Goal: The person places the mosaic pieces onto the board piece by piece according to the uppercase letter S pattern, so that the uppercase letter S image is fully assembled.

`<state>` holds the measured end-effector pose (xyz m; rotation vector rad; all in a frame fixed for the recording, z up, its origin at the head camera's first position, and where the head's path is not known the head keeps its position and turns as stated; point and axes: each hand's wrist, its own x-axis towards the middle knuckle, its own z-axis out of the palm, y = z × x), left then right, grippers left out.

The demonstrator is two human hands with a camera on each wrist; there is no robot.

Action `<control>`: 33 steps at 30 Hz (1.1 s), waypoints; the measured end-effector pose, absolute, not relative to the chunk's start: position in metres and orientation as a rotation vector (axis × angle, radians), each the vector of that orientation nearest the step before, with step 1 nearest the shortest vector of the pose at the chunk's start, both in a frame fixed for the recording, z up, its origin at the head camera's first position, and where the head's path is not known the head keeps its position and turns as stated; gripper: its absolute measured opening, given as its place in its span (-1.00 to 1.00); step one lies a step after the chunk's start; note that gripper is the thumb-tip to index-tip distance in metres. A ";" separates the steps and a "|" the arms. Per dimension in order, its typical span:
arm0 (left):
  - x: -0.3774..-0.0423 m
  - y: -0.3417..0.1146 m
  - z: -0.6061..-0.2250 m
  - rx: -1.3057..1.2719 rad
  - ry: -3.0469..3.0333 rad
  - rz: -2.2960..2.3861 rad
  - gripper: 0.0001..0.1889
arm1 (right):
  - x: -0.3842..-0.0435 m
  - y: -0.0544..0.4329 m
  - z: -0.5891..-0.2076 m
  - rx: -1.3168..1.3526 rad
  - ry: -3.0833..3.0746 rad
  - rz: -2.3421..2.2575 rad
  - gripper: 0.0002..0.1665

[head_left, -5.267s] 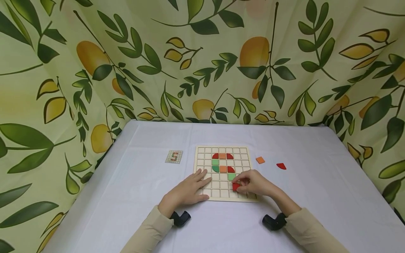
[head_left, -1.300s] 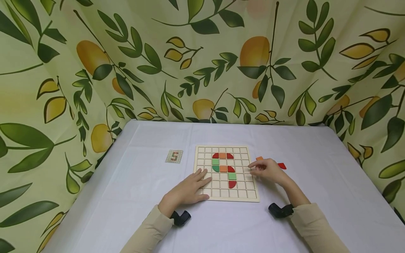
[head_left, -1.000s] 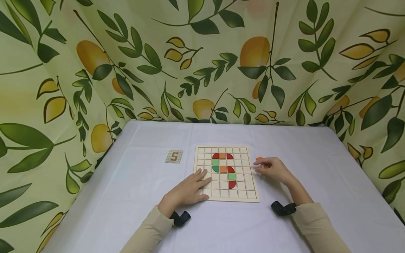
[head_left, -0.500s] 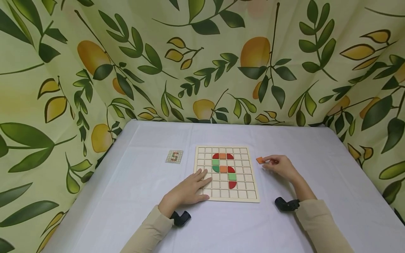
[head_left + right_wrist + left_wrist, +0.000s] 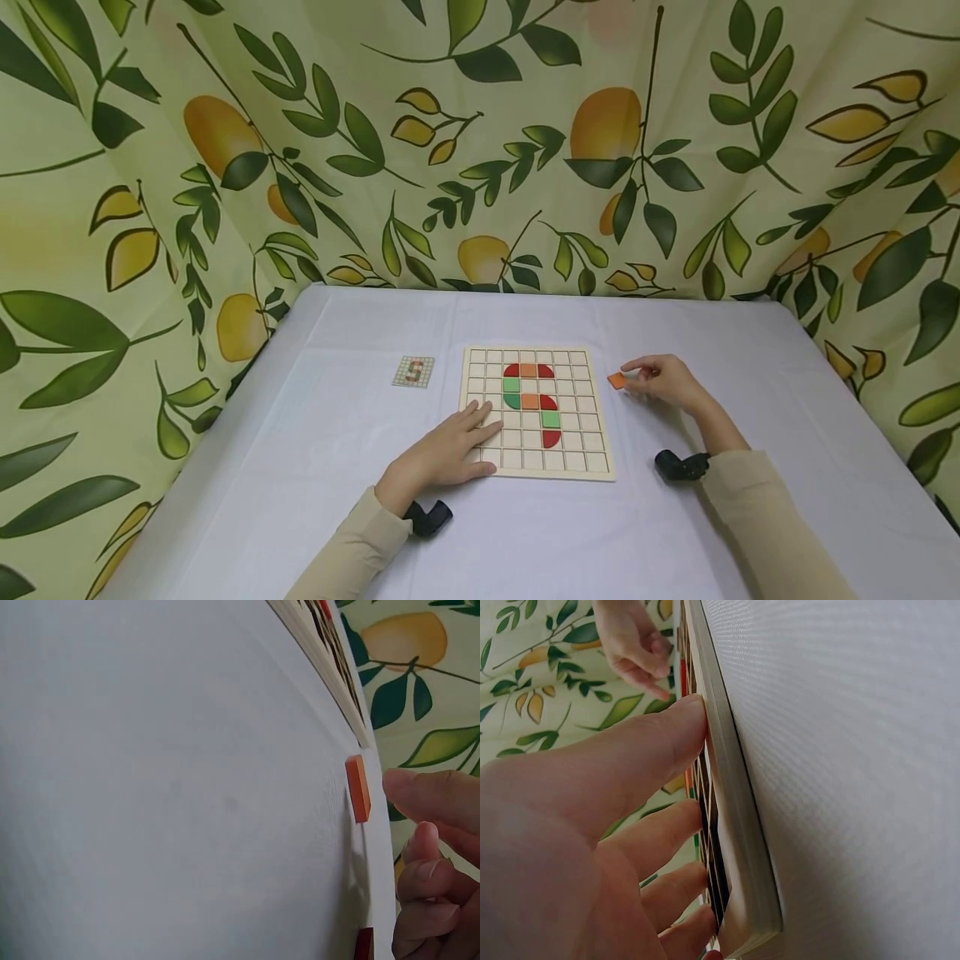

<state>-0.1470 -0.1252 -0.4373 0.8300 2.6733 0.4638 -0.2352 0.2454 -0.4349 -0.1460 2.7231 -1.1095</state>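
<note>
Fingertips at a small orange square tile point(image 5: 617, 380) lying flat on the bench point(image 5: 750, 400), just right of the wooden grid board point(image 5: 600, 472).
Right hand point(image 5: 663, 382), fingers loosely curled, not yet pinching it; left hand point(image 5: 442, 450) spread flat on the board's corner. The tile looks thin, stiff and light: best pinched by opposite edges.

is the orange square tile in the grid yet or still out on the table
Out. The orange square tile lies flat on the white tablecloth, right of the wooden grid board, with the right hand beside it.

Left grip point(image 5: 447, 447) flat; right grip point(image 5: 663, 382) curled
</note>
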 end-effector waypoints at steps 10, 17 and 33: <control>-0.147 -0.126 -0.437 0.828 2.673 0.452 -0.32 | -0.249 0.257 -0.436 -0.257 2.682 -1.030 -0.53; -0.147 -0.126 -0.437 0.822 2.674 0.456 -0.33 | -0.254 0.257 -0.437 -0.288 2.681 -1.001 -0.55; -0.146 -0.126 -0.436 0.824 2.688 0.440 -0.33 | -0.260 0.253 -0.440 -0.243 2.667 -0.990 -0.60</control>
